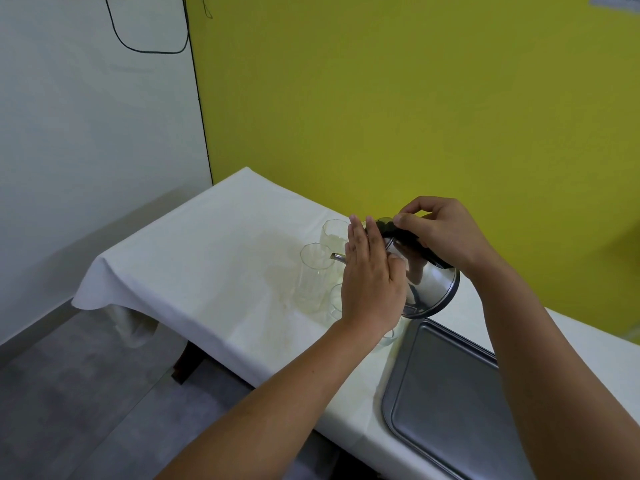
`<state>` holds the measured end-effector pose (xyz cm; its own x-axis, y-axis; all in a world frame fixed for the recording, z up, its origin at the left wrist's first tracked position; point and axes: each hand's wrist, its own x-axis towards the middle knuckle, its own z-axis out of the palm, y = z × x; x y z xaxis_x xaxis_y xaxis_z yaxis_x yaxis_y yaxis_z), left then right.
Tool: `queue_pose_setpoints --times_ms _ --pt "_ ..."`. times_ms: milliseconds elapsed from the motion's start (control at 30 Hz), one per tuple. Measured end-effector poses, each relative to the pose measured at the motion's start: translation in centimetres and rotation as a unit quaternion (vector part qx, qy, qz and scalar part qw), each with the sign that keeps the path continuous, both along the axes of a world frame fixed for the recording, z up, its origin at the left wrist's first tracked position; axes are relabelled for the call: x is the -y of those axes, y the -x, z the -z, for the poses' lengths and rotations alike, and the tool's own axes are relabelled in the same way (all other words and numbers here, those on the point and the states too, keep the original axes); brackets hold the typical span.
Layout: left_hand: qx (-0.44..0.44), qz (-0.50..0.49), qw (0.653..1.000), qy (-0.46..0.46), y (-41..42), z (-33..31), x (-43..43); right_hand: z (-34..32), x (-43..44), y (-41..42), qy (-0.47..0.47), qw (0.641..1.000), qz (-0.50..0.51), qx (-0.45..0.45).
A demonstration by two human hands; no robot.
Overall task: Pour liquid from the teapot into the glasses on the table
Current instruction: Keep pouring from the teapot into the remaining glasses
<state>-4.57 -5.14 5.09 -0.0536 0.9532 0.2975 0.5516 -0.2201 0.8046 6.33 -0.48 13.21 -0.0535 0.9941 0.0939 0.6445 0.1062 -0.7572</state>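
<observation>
Right hand (446, 233): wrapped round the black handle (412, 242) on top of the teapot, thumb along the handle's upper end, fingers curled under.
Left hand (372, 275): flat and spread, fingers straight and pointing away, palm laid against the near side of the teapot; it grips nothing.
Teapot (433, 285): shiny steel, held clear of the table and tipped over to the left, base turned toward the tray.
Spout (337, 257): thin metal tube poking out past the left hand's fingers, its tip right at the rim of the middle glass; I cannot tell whether liquid is running.
Middle glass (313, 271): tall, clear, faceted, upright on the cloth, left of the left hand.
Far glass (334, 232): same sort, upright, just behind the middle one, nearer the wall edge.
Near glass (337, 301): mostly hidden behind the left hand and wrist; only a curve of its rim and a bit of its base show.
Tray (450, 393): grey metal, lying flat toward the right end of the table by the near edge, just below the teapot's base.
Table (207, 254): covered in a white cloth that hangs over the left end; a faint yellowish stain spreads around the glasses.
Wall (381, 98): yellow, along the table's far edge.
Cable (194, 64): black, running down the wall corner past the table's far left corner.
</observation>
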Motion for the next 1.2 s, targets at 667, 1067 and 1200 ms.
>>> queue_pose_setpoints --times_ms 667,1067,1200 --pt "0.057 0.009 0.998 0.007 0.7 -0.5 0.5 -1.6 -0.1 1.3 -0.002 0.997 -0.034 0.064" --pt "0.066 0.007 0.998 0.007 1.0 -0.3 0.6 -1.4 0.3 1.9 -0.005 0.997 -0.026 0.078" --pt "0.065 0.005 0.998 0.003 1.0 -0.1 0.7 -1.1 0.4 1.9 -0.005 0.997 -0.018 0.075"
